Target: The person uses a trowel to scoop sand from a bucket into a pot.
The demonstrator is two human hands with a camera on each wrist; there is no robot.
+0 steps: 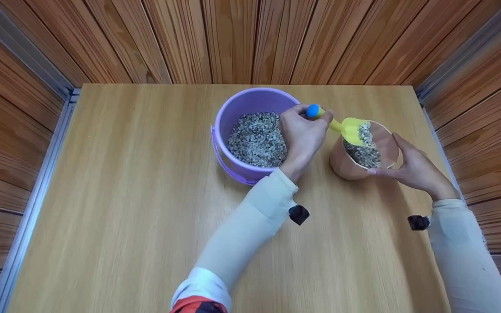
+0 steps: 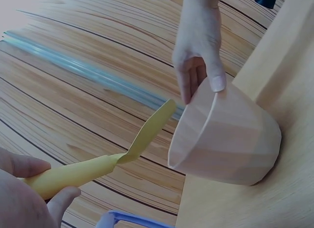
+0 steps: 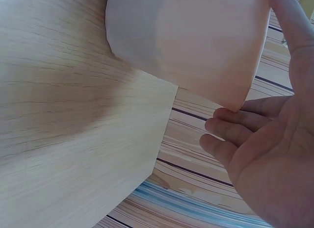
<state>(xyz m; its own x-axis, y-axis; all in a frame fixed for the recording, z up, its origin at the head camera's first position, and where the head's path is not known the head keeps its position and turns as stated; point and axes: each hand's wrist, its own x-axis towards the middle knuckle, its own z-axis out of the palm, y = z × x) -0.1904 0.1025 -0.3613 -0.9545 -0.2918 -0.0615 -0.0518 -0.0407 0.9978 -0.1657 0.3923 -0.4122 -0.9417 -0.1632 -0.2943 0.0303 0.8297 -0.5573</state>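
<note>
A pale wooden table (image 1: 102,195) with a light grain fills the space, its top smooth and its far edge straight. A purple bucket (image 1: 238,106) stands on it toward the far side, near the middle, its handle (image 1: 222,163) hanging down. To the right, near the table's right edge, a peach-coloured pot (image 1: 341,164) rests on the wood, apart from the bucket.

No text, label, brand, number or sign can be read — nothing legible anywhere.
</note>
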